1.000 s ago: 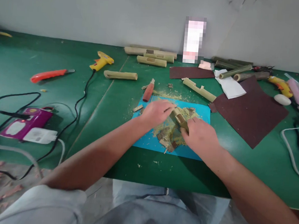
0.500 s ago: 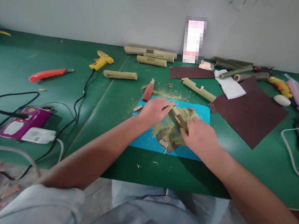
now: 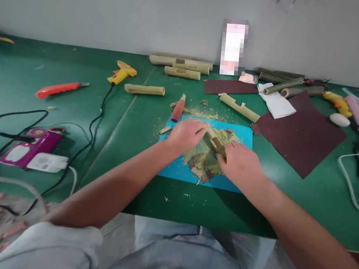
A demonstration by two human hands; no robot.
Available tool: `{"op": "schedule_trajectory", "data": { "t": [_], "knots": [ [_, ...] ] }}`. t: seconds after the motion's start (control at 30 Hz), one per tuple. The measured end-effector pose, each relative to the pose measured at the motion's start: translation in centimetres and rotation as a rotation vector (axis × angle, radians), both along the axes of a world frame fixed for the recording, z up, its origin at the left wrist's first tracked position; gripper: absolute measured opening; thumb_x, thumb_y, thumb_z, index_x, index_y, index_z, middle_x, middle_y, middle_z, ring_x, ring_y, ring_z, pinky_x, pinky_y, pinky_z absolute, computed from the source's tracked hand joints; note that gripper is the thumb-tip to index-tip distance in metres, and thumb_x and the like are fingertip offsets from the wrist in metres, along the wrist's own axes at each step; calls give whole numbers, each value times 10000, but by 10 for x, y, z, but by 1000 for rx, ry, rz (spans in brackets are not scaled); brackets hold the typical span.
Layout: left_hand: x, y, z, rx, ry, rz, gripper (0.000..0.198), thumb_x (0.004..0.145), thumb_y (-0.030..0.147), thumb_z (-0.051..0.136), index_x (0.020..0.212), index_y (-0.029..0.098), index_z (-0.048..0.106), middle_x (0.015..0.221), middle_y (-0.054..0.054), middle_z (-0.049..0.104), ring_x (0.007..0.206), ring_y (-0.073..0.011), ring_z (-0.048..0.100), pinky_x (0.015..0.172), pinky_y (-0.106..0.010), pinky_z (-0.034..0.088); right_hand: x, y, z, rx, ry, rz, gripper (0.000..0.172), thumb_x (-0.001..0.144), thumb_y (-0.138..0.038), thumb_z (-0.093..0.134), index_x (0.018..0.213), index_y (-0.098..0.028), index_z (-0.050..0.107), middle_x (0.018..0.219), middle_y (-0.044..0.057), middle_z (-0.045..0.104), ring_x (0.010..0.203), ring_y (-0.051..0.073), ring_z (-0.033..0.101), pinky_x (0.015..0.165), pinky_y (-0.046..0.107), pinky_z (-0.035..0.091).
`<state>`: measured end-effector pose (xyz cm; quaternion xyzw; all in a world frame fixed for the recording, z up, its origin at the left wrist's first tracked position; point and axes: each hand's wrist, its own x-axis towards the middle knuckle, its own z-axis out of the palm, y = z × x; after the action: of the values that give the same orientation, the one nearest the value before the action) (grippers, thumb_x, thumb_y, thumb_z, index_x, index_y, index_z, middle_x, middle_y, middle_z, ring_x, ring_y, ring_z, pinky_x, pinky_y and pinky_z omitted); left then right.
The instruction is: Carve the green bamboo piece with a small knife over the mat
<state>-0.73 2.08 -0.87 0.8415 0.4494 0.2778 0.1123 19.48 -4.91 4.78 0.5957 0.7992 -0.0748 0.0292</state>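
A short bamboo tube [image 3: 215, 142] with a rectangular slot cut in its upper side lies slanted between my two hands. My right hand [image 3: 242, 162] is wrapped round its near end. At the far end, my left hand [image 3: 188, 133] is closed with its fingertips on the tube; a dark sliver shows between the fingers, too small to name. Under both hands a blue sheet [image 3: 176, 172] carries fine shavings [image 3: 193, 152] and several broken bamboo chips [image 3: 198, 169]. Just beyond my left hand lies a red-handled knife [image 3: 177, 109].
Cut bamboo tubes [image 3: 182, 73] lie toward the wall, another slotted one [image 3: 240, 108] closer. Brown sandpaper sheets [image 3: 301, 140] and a white paper [image 3: 277, 103] are at right. A yellow glue gun [image 3: 122, 73], orange cutter [image 3: 58, 89] and corded purple power strip [image 3: 31, 147] are at left.
My left fingers have shifted slightly at the tube's far end, and the dark bit above them no longer shows. The tube and my right hand stay nearly in place.
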Motion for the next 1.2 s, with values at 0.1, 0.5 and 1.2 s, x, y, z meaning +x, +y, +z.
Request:
{"op": "schedule_trajectory", "data": {
  "t": [0.1,0.5,1.2],
  "knots": [
    [2,-3,1,-29,18,-44,296,1035,305,497,1112,213,767,1042,-64,790,982,-200,730,881,-325,586,0,0,0,-12,4,2,294,998,-293,459,1074,-132,694,996,153,704,966,274,670,736,347,465],
    [3,-5,-2,-11,11,-16,281,1026,282,508,1107,205,765,1071,-72,787,998,-220,737,885,-348,589,1,0,-2,9,6,3,282,1004,-293,465,1054,-134,692,985,147,705,963,265,673,720,333,454],
    [3,-5,-1,16,10,-43,288,1030,283,505,1071,190,774,1005,-73,788,948,-198,734,850,-308,584,0,0,-1,-5,2,1,281,1005,-283,462,1064,-125,687,985,148,703,980,272,677,721,336,456]
  ]
}}
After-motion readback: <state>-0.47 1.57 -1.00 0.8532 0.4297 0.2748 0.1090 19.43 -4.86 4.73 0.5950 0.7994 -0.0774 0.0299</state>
